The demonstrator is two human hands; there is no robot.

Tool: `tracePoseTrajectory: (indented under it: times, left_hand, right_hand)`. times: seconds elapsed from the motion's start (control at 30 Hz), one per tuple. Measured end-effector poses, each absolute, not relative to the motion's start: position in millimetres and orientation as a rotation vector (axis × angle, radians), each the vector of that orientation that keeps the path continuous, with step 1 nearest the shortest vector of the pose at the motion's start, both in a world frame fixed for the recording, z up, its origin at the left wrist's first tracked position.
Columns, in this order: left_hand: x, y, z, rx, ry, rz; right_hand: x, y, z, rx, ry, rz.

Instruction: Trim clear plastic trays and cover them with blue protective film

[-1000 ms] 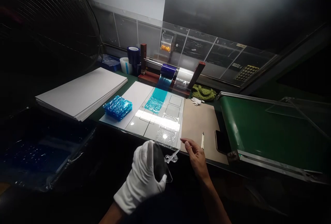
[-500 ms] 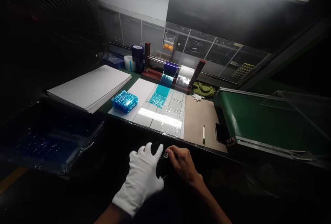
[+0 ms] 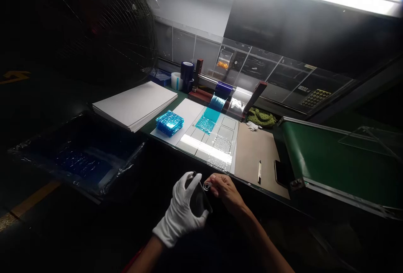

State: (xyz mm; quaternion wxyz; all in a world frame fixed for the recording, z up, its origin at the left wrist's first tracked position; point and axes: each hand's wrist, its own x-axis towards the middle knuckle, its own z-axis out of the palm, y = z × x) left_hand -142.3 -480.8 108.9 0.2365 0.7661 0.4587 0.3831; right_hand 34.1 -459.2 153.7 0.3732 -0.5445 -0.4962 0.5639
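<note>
My left hand, in a white glove, holds a dark, thin, glossy panel by its edges, between thumb and fingers. My bare right hand is closed in a pinch beside the panel's upper right edge. A small curled clear strip sticks out from its fingertips, close to the panel or touching it; I cannot tell which. Both hands are in front of the bench edge, below a template sheet with outlined rectangles. A strip of blue film and bubbly clear film lie over that sheet.
A stack of blue film-covered pieces sits left of the template, near a white paper stack. Film rolls hang on a stand behind. Right are brown board, a cutter, a phone and a green conveyor.
The view has shifted, so the bench appears farther right. My left hand has turned the panel, whose dark face now shows. The curled strip at my right fingertips looks larger and whiter.
</note>
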Motion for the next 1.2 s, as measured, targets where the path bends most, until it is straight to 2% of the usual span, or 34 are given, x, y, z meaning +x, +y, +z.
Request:
tracePoseTrajectory:
  times: [0.07,0.2,0.27,0.33,0.47,0.5,0.53,0.67,0.7,0.83,0.9,0.97,1.1,1.2]
  left_hand:
    - [-135.2,-480.7,113.5,2.214,1.388,0.932]
    - [-119.6,-469.9,151.0,2.323,1.672,0.241]
    - [-119.4,-465.8,163.2,2.295,1.731,0.041]
    - [-125.6,-466.2,161.4,2.335,1.68,0.128]
    - [-141.8,-475.5,132.8,2.321,1.407,0.601]
    - [-143.1,-477.6,126.9,2.301,1.38,0.652]
    - [-142.8,-479.0,123.1,2.298,1.391,0.665]
    - [-136.3,-479.5,124.7,2.397,1.57,0.523]
    - [-135.8,-479.3,126.3,2.408,1.562,0.509]
    - [-140.7,-481.1,124.8,2.366,1.318,0.641]
    - [-142.2,-483.3,120.6,2.332,1.248,0.69]
    - [-141.4,-485.2,116.1,2.326,1.197,0.689]
    - [-138.4,-486.2,108.2,2.238,1.131,0.767]
    - [-138.3,-485.1,102.8,1.826,1.112,0.935]
  right_hand:
    - [32.1,-456.1,152.8,-1.5,-1.37,1.331]
    - [17.0,-460.1,151.2,-1.788,-1.917,0.617]
    - [11.9,-462.7,150.0,-1.832,-2.061,0.438]
    - [14.4,-462.5,149.4,-1.826,-1.986,0.511]
    - [31.2,-459.1,149.0,-1.639,-1.615,1.191]
    - [33.4,-459.4,148.8,-1.606,-1.566,1.274]
    - [33.9,-460.6,148.5,-1.61,-1.561,1.26]
    - [27.6,-468.2,146.7,-1.739,-1.688,0.766]
    - [27.4,-469.5,145.6,-1.731,-1.68,0.774]
    - [41.2,-470.2,133.9,-1.445,-1.305,1.484]
    - [54.3,-469.6,122.6,-1.331,-1.03,1.706]
    - [69.1,-469.7,108.4,-1.34,-0.85,1.686]
    - [97.5,-483.5,74.2,-1.565,-0.523,1.404]
    - [108.6,-518.1,44.6,-1.761,-0.206,1.228]
